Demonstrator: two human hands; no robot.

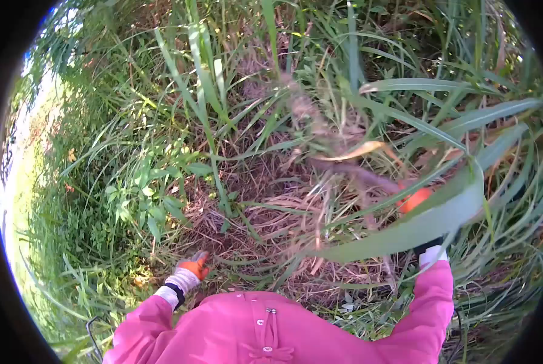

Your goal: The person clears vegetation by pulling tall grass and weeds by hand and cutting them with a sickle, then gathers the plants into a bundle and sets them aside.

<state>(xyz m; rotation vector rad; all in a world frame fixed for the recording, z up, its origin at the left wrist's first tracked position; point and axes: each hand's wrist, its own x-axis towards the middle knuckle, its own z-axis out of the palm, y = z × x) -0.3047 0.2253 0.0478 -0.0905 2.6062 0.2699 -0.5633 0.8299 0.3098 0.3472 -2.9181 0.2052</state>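
My left hand (pixel 194 267), in a white knit glove with orange coating, is low over the ground left of the middle. Its fingers look slightly apart, with nothing visible in them. My right hand (pixel 414 199), in a like orange glove, is partly covered by a broad green leaf (pixel 399 233). It is closed around a brown wooden handle (pixel 368 177) that points left over the dry grass. The far end of the handle blurs into the stalks, so the tool's kind does not show.
Tall green grass (pixel 205 79) rises ahead, with long blades arching in from the right. Leafy weeds (pixel 153 200) grow at the left. Dry cut-looking stalks (pixel 283 206) cover the ground between my hands. A bright open strip (pixel 38 158) lies at the far left.
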